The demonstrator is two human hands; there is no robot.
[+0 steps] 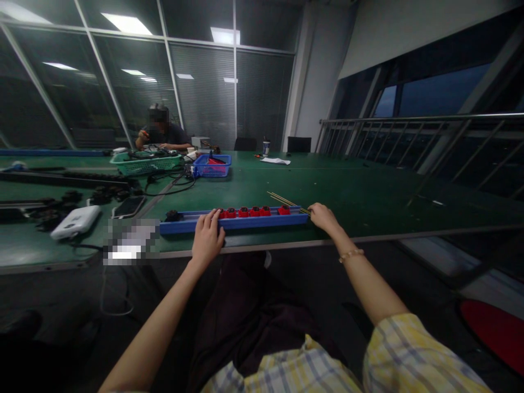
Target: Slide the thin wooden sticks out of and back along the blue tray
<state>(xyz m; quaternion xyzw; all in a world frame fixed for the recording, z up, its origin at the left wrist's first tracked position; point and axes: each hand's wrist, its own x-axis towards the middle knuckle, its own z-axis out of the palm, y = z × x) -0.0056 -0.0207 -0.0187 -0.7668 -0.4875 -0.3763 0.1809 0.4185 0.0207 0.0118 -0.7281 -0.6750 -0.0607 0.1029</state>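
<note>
A long blue channel (270, 221) lies along the front of the green table, with several red socket-like pieces (244, 212) seated in a row inside it. At its left end sits a black piece (172, 215). My left hand (208, 234) is closed over the channel, fingers on top by the leftmost red piece and thumb along the front wall. Just off the channel's right end, my right hand (323, 216) pinches the near ends of several thin brass-coloured rods (283, 200). These slant away to the left behind the channel.
Left of the channel lie a phone (129, 207), a white box-shaped device (76, 221) and black parts (108, 194). Further back stand a green basket (143, 164) and a blue basket (213, 168) with cables nearby. Another person (174, 134) sits across the table (352, 191). A cup (266, 147) stands behind.
</note>
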